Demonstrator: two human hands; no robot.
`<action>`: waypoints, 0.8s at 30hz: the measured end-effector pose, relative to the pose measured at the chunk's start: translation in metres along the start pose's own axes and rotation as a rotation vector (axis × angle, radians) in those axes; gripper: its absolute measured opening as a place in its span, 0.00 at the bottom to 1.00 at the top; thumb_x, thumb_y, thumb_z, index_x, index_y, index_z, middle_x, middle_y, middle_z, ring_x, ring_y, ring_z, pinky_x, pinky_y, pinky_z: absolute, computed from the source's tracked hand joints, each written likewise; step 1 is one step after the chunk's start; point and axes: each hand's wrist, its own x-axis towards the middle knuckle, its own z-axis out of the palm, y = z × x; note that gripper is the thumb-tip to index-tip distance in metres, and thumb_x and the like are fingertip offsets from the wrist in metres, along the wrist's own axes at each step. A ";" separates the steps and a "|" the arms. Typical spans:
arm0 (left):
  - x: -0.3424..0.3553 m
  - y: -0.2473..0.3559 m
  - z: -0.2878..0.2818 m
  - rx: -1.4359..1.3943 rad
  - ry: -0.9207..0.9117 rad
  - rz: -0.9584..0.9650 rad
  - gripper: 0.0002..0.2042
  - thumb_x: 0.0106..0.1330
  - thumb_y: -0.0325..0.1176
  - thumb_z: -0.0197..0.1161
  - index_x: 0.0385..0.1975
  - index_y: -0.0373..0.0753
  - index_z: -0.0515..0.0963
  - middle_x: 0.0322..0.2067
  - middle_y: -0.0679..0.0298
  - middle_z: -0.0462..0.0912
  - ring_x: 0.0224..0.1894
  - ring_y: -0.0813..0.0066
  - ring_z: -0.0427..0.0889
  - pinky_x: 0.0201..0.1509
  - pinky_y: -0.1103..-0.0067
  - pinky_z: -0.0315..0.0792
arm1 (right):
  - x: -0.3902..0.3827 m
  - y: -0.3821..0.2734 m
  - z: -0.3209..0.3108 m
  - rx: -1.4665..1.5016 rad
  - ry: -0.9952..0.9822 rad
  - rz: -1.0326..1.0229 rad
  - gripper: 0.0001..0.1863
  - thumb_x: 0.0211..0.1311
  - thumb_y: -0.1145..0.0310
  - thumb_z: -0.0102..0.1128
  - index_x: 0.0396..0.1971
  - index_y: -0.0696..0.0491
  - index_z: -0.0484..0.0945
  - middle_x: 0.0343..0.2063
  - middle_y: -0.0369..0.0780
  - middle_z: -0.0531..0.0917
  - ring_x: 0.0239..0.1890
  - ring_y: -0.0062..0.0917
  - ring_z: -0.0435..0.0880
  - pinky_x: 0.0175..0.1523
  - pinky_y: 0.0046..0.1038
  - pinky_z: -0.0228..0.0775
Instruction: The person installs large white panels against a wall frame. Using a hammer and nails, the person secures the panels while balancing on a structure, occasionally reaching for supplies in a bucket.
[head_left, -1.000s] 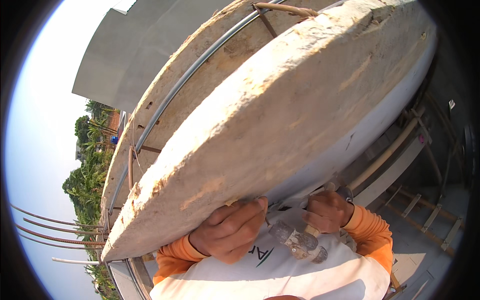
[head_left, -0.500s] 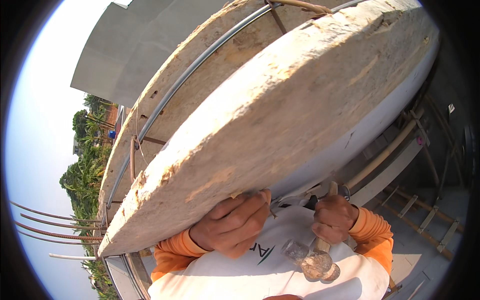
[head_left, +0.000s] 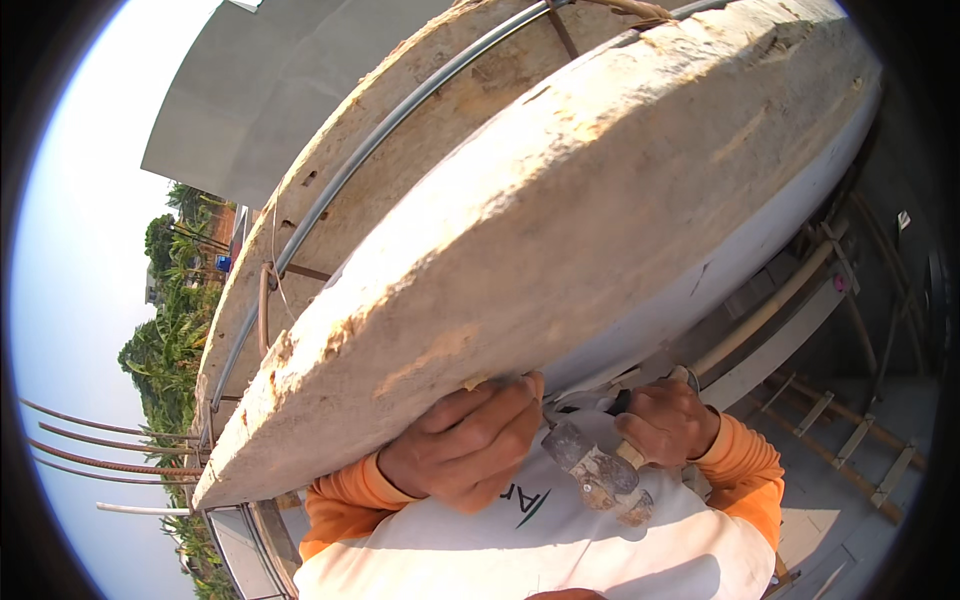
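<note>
As the right hand (head_left: 668, 424) clasps the hammer (head_left: 592, 470) below the lower edge of the panel (head_left: 560, 250), it looks head-heavy, stiff, best held by its handle (head_left: 630, 455); the left hand (head_left: 468, 446) curls nearby, pinching what, I can't tell.

This looks like a building site, open to the air; bare steel bars (head_left: 130, 468) stick out beside the lower left corner of a large, rough, pale slab (head_left: 560, 240), whose upper edge is uneven; a metal pipe (head_left: 381, 130) runs behind this edge; past the lower right edge there is a ladder-like frame (head_left: 853, 442); at the left one sees green trees (head_left: 170, 355) under bright sky (head_left: 85, 260).
</note>
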 end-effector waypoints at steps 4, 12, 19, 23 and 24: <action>0.001 0.000 0.002 0.002 0.016 -0.004 0.12 0.40 0.16 0.79 0.24 0.30 0.82 0.34 0.62 0.83 0.43 0.65 0.83 0.37 0.78 0.75 | 0.002 0.001 -0.005 0.124 0.088 -0.125 0.10 0.37 0.74 0.65 0.24 0.56 0.75 0.16 0.33 0.62 0.12 0.21 0.66 0.12 0.25 0.56; 0.005 -0.002 0.002 0.012 0.012 0.009 0.12 0.39 0.15 0.79 0.24 0.30 0.82 0.34 0.62 0.83 0.42 0.65 0.83 0.36 0.77 0.75 | -0.002 0.001 0.003 0.057 0.064 0.043 0.09 0.32 0.75 0.63 0.18 0.55 0.73 0.16 0.33 0.63 0.12 0.21 0.65 0.12 0.25 0.56; 0.003 -0.002 0.004 0.009 0.033 0.022 0.12 0.40 0.14 0.79 0.24 0.30 0.83 0.33 0.61 0.82 0.42 0.65 0.83 0.34 0.78 0.76 | -0.001 0.002 -0.005 0.179 0.080 -0.135 0.08 0.36 0.73 0.64 0.19 0.55 0.74 0.15 0.33 0.62 0.12 0.22 0.66 0.13 0.24 0.59; 0.004 0.003 0.002 -0.015 -0.005 -0.038 0.13 0.40 0.14 0.79 0.25 0.29 0.83 0.33 0.61 0.81 0.42 0.64 0.83 0.33 0.78 0.76 | 0.000 0.002 -0.002 0.047 0.052 -0.008 0.09 0.38 0.72 0.65 0.18 0.55 0.72 0.16 0.34 0.62 0.13 0.22 0.67 0.13 0.25 0.59; 0.004 0.002 0.002 -0.018 0.001 -0.036 0.12 0.40 0.14 0.78 0.25 0.29 0.83 0.33 0.61 0.81 0.42 0.64 0.83 0.32 0.78 0.76 | 0.001 0.000 -0.004 0.059 0.077 -0.033 0.09 0.38 0.72 0.65 0.19 0.55 0.72 0.16 0.34 0.63 0.13 0.22 0.68 0.13 0.25 0.59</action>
